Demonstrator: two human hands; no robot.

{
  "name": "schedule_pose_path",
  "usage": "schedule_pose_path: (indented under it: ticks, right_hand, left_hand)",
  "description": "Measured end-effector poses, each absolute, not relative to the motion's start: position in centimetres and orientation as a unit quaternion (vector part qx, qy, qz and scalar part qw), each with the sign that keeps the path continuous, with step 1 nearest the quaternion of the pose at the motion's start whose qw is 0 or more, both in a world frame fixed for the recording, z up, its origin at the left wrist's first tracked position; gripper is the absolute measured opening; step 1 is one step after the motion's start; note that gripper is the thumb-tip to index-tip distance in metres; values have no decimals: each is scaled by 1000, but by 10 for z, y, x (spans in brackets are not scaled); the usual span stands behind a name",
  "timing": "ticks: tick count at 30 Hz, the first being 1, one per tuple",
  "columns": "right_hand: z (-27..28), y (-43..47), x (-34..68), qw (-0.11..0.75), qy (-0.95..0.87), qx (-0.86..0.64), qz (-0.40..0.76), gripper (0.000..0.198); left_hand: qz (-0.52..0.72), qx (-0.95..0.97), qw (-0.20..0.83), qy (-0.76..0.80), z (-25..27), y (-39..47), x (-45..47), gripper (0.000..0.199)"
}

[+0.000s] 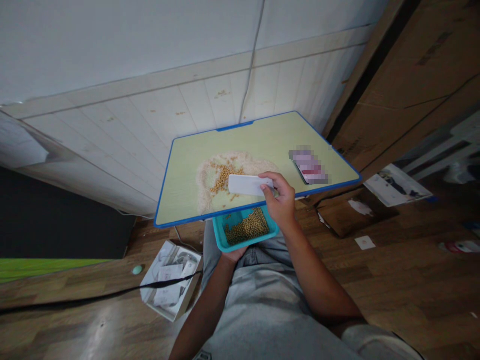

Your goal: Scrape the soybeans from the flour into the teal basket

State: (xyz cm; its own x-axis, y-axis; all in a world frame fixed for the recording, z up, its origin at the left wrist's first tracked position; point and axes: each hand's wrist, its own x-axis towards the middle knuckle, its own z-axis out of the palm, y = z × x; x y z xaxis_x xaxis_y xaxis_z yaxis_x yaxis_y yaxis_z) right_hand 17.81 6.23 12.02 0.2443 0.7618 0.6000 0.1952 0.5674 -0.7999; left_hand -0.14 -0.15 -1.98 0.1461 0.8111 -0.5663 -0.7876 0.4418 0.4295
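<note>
My right hand (282, 199) is closed round one end of a flat white rectangular plate (245, 185) with rounded corners. It is held tilted over the near side of the small table. Close by its left end lies a heap of yellow soybeans (224, 177), ringed by scattered white rice (203, 185). Below the table's front edge, my left hand (235, 254) supports a turquoise plastic basket (221, 245) from underneath. Most of its fingers are hidden by the basket, which sits over my lap with many soybeans (249, 227) inside.
The pale green tabletop (183, 150) has a blue rim. A blurred-out rectangular item (309, 167) lies on its right side. Behind stands a white panelled wall (150, 110). An open white box (174, 280) is on the floor at left; large cardboard (405, 90) stands at right.
</note>
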Motion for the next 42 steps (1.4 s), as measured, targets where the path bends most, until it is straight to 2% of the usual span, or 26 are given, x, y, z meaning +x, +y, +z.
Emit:
schedule_pose_path:
  ticks: [12, 21, 28, 35, 42]
  right_hand:
    - [121, 61, 176, 661, -597, -396, 224, 19]
    - [122, 59, 175, 658, -605, -381, 234, 20]
    - [122, 58, 177, 654, -614, -369, 244, 19]
    - [120, 59, 177, 653, -608, -368, 260, 16]
    - [121, 58, 179, 644, -611, -368, 277, 18]
  left_hand:
    - [548, -17, 748, 373, -8, -3, 1, 66]
    - [541, 12, 757, 366, 6, -3, 3, 71]
    - [545, 23, 756, 362, 0, -4, 1, 62]
    - [543, -52, 769, 334, 9, -3, 5, 74]
    - [540, -42, 774, 327, 3, -3, 2, 69]
